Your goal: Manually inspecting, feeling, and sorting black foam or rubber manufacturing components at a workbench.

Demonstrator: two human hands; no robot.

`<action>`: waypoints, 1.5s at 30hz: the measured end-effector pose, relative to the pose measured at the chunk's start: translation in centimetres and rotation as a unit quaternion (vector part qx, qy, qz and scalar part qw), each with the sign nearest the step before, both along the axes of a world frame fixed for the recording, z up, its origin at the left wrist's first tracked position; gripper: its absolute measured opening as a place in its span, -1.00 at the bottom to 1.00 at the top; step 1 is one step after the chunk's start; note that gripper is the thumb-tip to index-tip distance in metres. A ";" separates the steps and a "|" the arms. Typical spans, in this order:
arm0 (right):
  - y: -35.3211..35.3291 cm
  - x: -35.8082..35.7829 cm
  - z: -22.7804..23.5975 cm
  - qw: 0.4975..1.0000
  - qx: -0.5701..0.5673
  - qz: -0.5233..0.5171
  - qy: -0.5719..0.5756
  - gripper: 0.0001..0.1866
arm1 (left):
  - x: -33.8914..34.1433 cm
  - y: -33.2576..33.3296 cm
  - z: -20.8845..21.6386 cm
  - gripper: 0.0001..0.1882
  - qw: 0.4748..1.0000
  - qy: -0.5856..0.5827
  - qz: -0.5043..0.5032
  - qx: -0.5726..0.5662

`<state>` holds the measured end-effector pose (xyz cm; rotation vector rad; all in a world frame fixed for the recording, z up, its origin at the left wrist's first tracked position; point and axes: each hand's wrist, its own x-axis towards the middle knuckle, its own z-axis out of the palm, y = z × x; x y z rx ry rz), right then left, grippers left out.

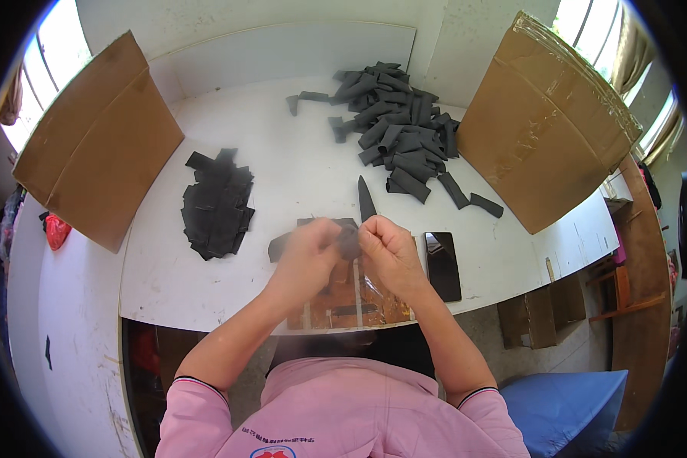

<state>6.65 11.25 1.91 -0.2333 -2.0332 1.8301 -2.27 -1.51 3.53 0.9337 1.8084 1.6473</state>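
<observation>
Both my hands meet above the front edge of the white table. My left hand (313, 256) is closed on one side of a small black fabric piece (349, 243). On its other side the fingers of my right hand (389, 248) pinch it. The piece is partly hidden by the fingers and blurred. Just beyond my right hand lies a dark pointed strip (366, 200), its near end hidden. More black fabric (280, 246) shows beside and behind my left hand. Below the hands is a brown board (324, 301) with pale strips and clear tape across it.
A heap of rolled black fabric pieces (404, 126) lies at the back right, a flat black stack (216, 206) at the left. Cardboard panels stand at the left (103, 141) and right (546, 122). A black phone (442, 267) lies right of my hands.
</observation>
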 end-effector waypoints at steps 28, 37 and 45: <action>-2.4 0.9 4.4 0.848 0.380 -0.203 0.308 -0.87 | 4.1 0.1 2.9 -0.81 0.965 0.012 0.117 0.234; -1.3 0.7 4.7 0.993 0.052 -0.073 0.072 -0.87 | 1.5 -0.4 3.3 -0.72 0.726 -0.558 -0.220 0.336; -0.3 0.7 -1.7 0.940 -0.331 0.059 -0.065 -0.81 | 0.3 0.1 -2.7 -0.77 0.656 -0.722 0.004 0.221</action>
